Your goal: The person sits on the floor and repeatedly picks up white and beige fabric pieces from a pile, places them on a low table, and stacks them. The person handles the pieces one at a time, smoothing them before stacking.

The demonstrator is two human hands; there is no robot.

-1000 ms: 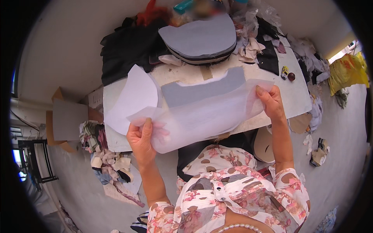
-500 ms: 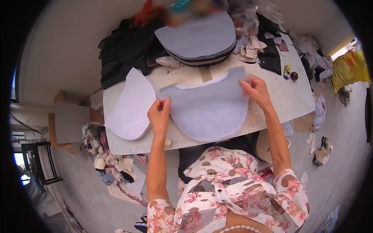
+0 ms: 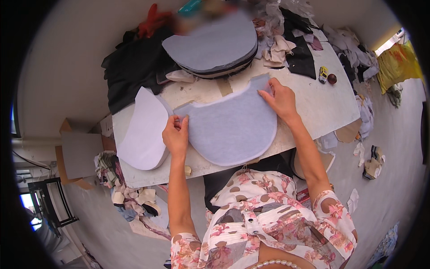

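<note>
A light grey-blue, half-round cloth piece [image 3: 233,127] with a scooped far edge lies spread on the table, a white layer showing along its rim. My left hand [image 3: 176,136] pinches its left corner between thumb and fingers. At the far right corner, my right hand [image 3: 281,99] grips the piece with the thumb on top. Just left of my left hand lies a stack of white curved pieces [image 3: 143,130]. Beyond the cloth sits a thick stack of similar grey half-round pieces [image 3: 212,45] with dark layers beneath.
Black cloth [image 3: 134,69] covers the table's far left. Scraps and clear plastic [image 3: 273,22] heap at the back. A yellow toy car [image 3: 323,74] and a dark round ball [image 3: 332,79] sit at the right. A cardboard box [image 3: 81,154] and fabric scraps [image 3: 134,197] are on the left.
The view has shifted, so the table and stacks appear further left. The curled far edge of the cloth piece now lies flatter. Both hands still hold its corners.
</note>
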